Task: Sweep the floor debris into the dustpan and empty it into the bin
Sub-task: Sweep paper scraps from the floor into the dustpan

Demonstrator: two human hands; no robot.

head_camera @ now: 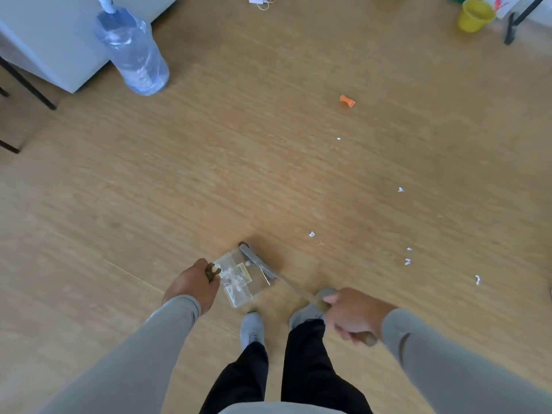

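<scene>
Gripping the dustpan (239, 279) handle in your left hand (191, 286) and the broom (263, 268) in your right hand (355, 316), you are needing to keep its lip flat for the far scraps (407, 260).

water jug (133, 52) (blue) beside white cabinet (53, 40).

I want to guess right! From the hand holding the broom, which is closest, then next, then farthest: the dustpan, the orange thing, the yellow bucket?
From the right hand:
1. Dustpan, just to its left by the feet.
2. Orange thing, mid-floor ahead.
3. Yellow bucket, far top right corner.
</scene>
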